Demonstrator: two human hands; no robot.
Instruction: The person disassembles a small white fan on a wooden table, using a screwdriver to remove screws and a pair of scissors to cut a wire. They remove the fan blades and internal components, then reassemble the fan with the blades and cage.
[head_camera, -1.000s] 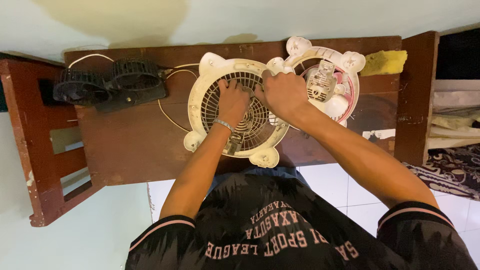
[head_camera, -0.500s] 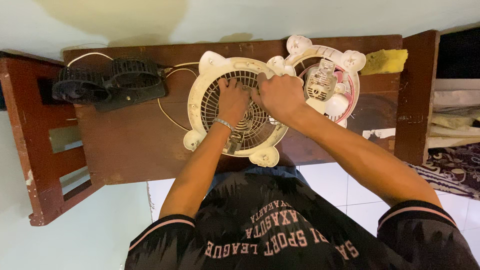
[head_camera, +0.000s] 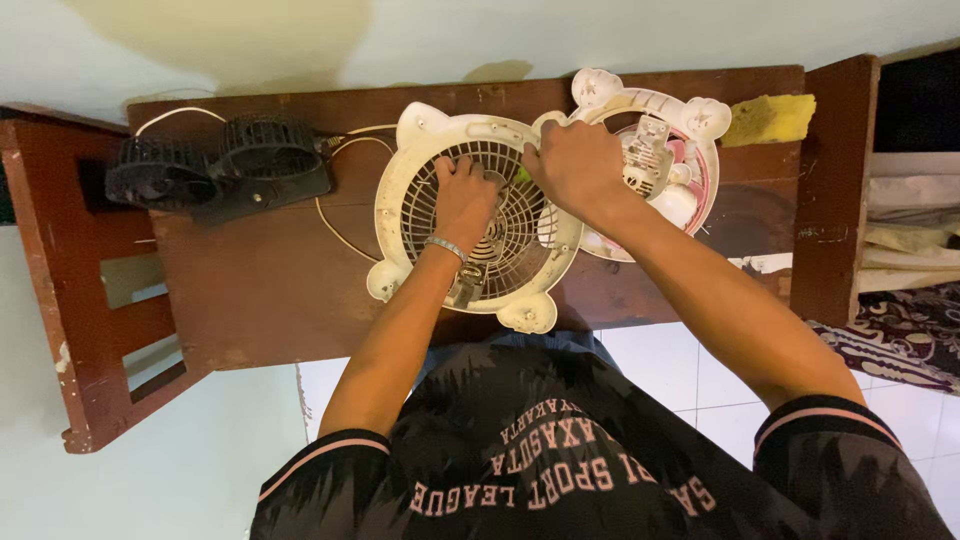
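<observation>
A cream fan grille (head_camera: 420, 200) with rounded ears is laid flat on the brown wooden counter (head_camera: 250, 290), overlapping a pink-and-white fan housing (head_camera: 690, 190) to its right. The left hand (head_camera: 463, 200) is rested on the middle of the grille, fingers curled against the ribs. The right hand (head_camera: 578, 165) is closed over the grille's far right rim, where the two parts meet; whether a small green object is pinched there cannot be told. The seam lies directly under the right grip, nearer that hand. A black double blower (head_camera: 215, 170) is seen far left, a yellow sponge (head_camera: 768, 118) far right.
</observation>
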